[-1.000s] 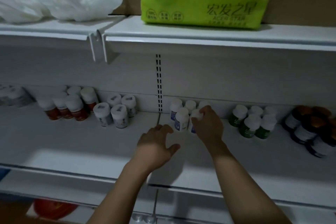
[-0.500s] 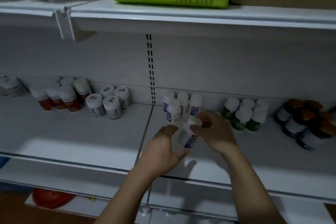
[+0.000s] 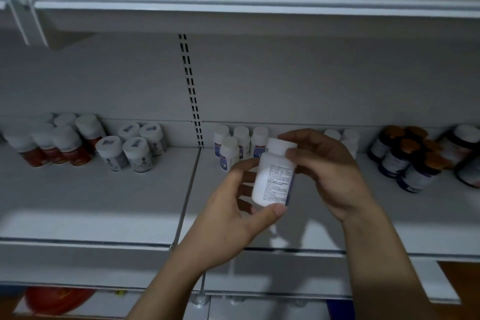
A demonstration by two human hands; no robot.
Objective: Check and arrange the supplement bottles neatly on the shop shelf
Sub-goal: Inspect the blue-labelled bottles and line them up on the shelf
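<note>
— Just off the white metal shelf (image 3: 104, 202), what's up?
— One white plastic supplement bottle with a printed label (image 3: 272, 176), tilted. The left hand (image 3: 233, 205) is wrapped round its base and the right hand (image 3: 330, 171) grips its cap.
— Progress?
— Mid-check, I'd judge. The blue-labelled white bottles (image 3: 241, 143) stand grouped behind it, and this one isn't back yet. The dark orange-capped bottles (image 3: 407, 158) look unsorted.

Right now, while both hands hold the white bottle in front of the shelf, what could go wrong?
1. The white bottle is held in the air by the left hand and the right hand only; a slip could drop it.
2. Setting it down may knock over the blue-labelled bottles standing close together behind it.
</note>
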